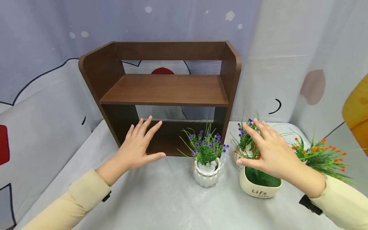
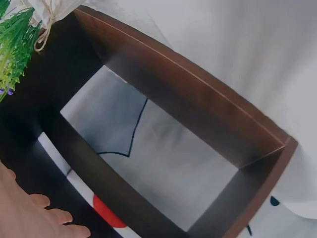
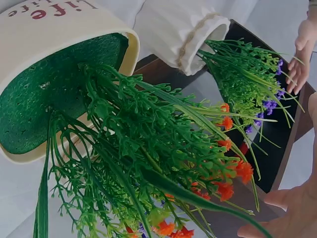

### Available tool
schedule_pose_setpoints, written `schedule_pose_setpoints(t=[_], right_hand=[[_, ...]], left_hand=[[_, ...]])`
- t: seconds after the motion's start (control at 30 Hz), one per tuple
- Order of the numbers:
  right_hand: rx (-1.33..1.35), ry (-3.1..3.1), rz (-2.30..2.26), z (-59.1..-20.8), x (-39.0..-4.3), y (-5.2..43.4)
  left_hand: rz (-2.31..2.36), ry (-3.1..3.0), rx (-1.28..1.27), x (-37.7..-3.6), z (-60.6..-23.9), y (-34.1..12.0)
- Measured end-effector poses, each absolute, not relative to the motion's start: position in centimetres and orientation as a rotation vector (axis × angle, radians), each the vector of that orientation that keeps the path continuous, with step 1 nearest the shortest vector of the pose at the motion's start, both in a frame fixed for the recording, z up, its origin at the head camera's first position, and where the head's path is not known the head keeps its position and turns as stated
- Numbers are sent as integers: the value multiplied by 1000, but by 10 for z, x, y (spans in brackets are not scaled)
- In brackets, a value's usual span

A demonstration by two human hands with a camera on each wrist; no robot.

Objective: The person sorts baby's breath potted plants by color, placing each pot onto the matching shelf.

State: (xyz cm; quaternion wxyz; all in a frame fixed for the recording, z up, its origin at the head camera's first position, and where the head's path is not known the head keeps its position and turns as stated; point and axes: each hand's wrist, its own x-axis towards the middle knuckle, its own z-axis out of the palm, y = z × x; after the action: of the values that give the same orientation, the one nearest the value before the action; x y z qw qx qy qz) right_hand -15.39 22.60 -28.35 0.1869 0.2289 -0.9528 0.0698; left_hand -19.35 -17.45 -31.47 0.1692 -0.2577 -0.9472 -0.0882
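Observation:
A brown two-tier wooden shelf [image 1: 164, 91] stands at the back of the table. My left hand [image 1: 142, 142] is open with straight fingers spread in front of its lower opening, holding nothing; its fingers [image 2: 34, 218] show beside the shelf [image 2: 198, 94]. My right hand [image 1: 260, 145] is open, palm down, above a cream pot marked "Life" [image 1: 258, 190] whose orange-flowered plant [image 1: 322, 156] leans right. The right wrist view has that pot [image 3: 64, 25] and plant [image 3: 158, 153] close up, with my fingers [image 3: 287, 208] apart from the leaves.
A white ribbed pot of purple flowers [image 1: 206, 171] stands in front of the shelf's right post. A second purple-flowered plant [image 1: 244, 135] sits partly hidden behind my right hand. A grey cloth [image 1: 161, 198] covers the table, and a printed curtain hangs behind.

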Motion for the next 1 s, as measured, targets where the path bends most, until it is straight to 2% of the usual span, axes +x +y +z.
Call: schedule_pose_setpoints(t=[1.0], right_hand=[[531, -2506, 539, -295, -121, 250]], left_hand=[[-638, -2337, -444, -190, -346, -218]])
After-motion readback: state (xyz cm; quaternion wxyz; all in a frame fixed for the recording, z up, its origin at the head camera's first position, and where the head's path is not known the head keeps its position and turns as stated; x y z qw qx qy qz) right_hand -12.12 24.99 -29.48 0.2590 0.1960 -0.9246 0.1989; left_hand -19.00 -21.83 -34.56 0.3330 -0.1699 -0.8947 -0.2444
